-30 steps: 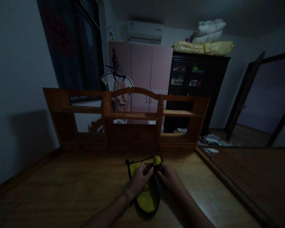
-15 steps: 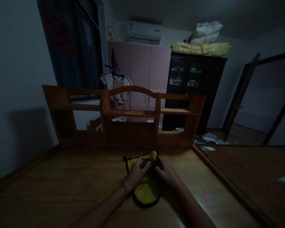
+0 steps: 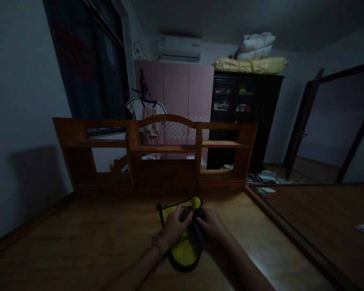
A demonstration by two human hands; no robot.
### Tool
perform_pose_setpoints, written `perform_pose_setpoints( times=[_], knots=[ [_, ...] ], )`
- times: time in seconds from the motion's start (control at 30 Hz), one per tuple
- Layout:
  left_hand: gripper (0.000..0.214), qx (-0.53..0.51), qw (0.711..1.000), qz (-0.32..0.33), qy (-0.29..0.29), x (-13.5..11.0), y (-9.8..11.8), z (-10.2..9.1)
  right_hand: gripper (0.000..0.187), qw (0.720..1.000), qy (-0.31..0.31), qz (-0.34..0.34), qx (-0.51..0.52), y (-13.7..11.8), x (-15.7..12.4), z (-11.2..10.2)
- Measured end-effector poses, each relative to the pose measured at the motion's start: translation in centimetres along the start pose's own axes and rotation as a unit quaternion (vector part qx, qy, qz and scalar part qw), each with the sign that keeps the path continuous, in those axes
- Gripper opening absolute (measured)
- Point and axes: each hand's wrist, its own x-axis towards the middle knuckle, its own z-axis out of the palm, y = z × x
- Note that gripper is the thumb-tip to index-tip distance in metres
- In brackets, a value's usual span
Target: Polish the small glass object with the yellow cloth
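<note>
An opened pouch [image 3: 185, 252] with a yellow inside and black edging lies on the wooden desktop [image 3: 109, 230] in front of me. My left hand [image 3: 173, 227] is over its left side, with thumb and fingers curled round a small dark brown, shiny object [image 3: 185, 214] whose kind is too dim to tell. From the right, my right hand [image 3: 211, 223] closes its fingertips on something dark at the pouch's upper right edge. Its fingers partly hide what they hold, and I cannot tell whether it is joined to the brown object.
Behind the pouch stands a low wooden shelf unit [image 3: 164, 176] across the back of the desktop. A raised wooden edge [image 3: 276, 218] runs along the right. Farther off are a pink wardrobe [image 3: 176, 89], a dark cabinet [image 3: 267, 109] and clothes [image 3: 151, 117] on hangers.
The view has tilted slightly upward. Both hands stay at the pouch, the right hand having shifted a little inward toward the left one. More of the dark brown object shows.
</note>
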Motion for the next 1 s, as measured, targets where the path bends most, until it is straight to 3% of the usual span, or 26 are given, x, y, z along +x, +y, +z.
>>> perform_pose_setpoints(
  times=[0.7,1.0],
  knots=[
    [0.033,0.051,0.998,0.040,-0.009,-0.25,0.07,0.13,0.020,0.999,-0.027,0.029,-0.003,-0.90,0.00,-0.70],
    [0.038,0.041,0.999,0.019,-0.004,0.06,0.24,-0.02,0.023,0.999,-0.026,0.027,-0.025,-0.53,0.17,0.10]
  ],
)
